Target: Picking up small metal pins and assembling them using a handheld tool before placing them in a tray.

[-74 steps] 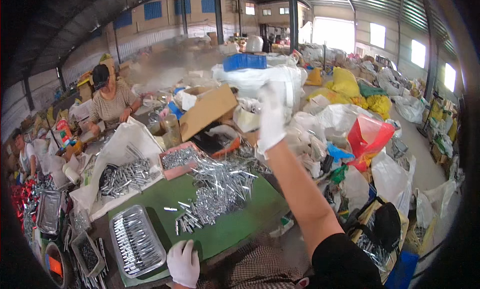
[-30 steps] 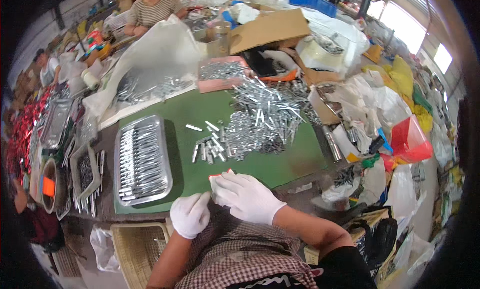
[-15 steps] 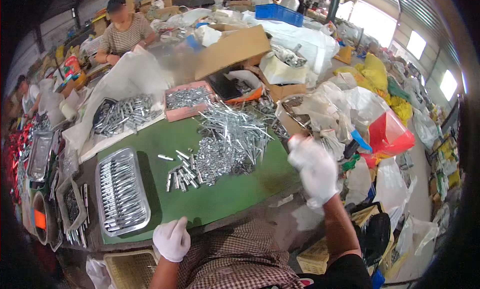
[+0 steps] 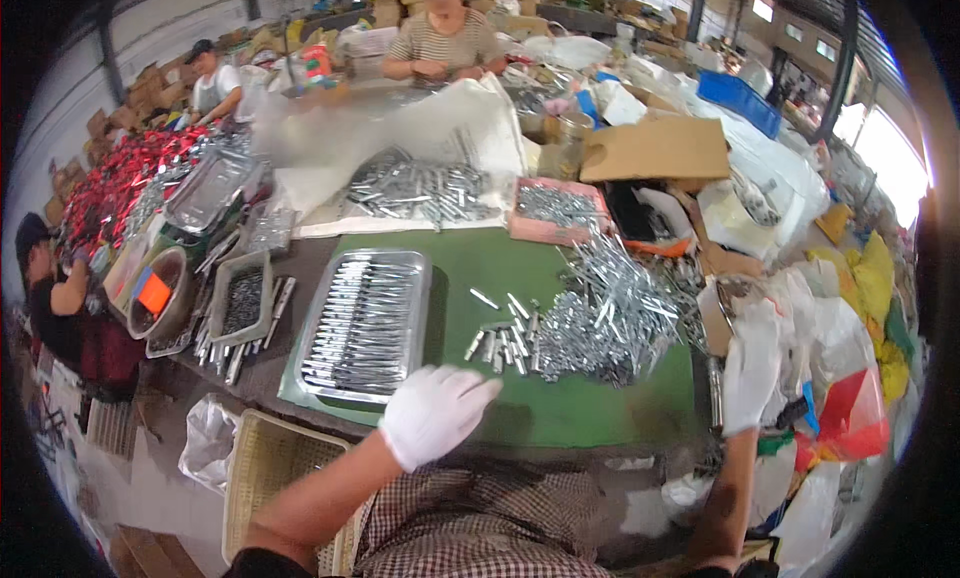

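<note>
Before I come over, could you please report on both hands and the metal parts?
Left hand by the tray, right hand right of the green mat; grips unclear. Metal parts rowed in the tray, loose heap to its right.

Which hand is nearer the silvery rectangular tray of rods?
Left: the white-gloved left hand is by the near right corner of the tray; the right hand is much farther right.

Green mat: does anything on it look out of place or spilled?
A lone metal piece lies between the tray and the metal heap, apart from the small loose cluster. It looks stray given the tray's neatly aligned contents.
</note>
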Tool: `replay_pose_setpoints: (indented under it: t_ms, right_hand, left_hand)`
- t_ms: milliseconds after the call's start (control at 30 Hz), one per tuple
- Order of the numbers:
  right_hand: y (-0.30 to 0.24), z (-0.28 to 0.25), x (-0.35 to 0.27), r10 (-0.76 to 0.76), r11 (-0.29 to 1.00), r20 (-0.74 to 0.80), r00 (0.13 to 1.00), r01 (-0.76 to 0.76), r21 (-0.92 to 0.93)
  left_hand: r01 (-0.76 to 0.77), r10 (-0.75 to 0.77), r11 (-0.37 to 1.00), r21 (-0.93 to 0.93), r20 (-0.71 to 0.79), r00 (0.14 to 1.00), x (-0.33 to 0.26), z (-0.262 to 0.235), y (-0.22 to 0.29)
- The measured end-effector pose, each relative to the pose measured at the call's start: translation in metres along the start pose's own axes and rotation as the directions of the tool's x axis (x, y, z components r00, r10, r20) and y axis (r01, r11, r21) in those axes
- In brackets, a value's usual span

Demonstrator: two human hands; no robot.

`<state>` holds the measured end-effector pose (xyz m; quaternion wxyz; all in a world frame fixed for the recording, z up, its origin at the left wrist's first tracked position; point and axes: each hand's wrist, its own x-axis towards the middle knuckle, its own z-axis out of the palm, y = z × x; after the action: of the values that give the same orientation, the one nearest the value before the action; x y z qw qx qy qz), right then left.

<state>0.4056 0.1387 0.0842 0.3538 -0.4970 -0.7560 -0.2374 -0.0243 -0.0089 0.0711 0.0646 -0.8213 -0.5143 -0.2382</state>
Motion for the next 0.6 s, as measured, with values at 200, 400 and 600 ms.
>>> replay_pose_setpoints:
  t_ms: [200, 400, 600]
  right_hand:
    - [-0.104, 0.016, -0.096, 0.039, 0.927, 0.248, 0.968, -0.128, 0.353]
    - [-0.124, 0.011, -0.098, 0.194, 0.941, 0.257, 0.947, -0.254, 0.222]
    - [-0.125, 0.009, -0.09, 0.173, 0.951, 0.241, 0.955, -0.226, 0.212]
  left_hand:
    - [-0.071, -0.018, 0.947, 0.312, 0.273, 0.962, 0.105, 0.046, -0.07]
    - [-0.139, -0.025, 0.937, 0.321, 0.458, 0.889, 0.125, 0.08, -0.1]
    - [-0.053, 0.015, 0.987, 0.151, 0.245, 0.969, 0.126, 0.044, -0.065]
